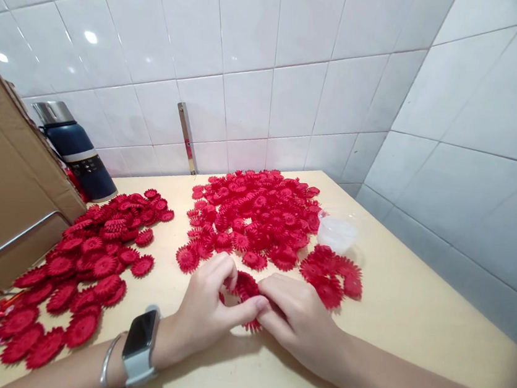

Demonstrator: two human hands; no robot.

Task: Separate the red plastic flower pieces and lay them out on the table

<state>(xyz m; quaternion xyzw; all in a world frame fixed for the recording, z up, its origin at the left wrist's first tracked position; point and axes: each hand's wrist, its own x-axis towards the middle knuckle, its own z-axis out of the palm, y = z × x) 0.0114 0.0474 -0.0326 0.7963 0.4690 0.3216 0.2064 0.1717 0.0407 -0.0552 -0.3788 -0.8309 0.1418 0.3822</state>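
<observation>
Between my two hands is a red felt flower piece with a fringed, toothed edge. My left hand, with a watch and a bangle on its wrist, pinches the piece from the left, thumb stretched across the front. My right hand grips its right side with the fingers curled. Part of the piece is hidden behind the fingers. Just beyond lies a large heap of red fringed discs. Beside my right hand are flatter red fringed pieces on the table.
A second pile of red discs spreads along the left of the table. A cardboard box and a dark blue flask stand at the left. A translucent cup is right of the heap. A metal strip leans on the tiled wall.
</observation>
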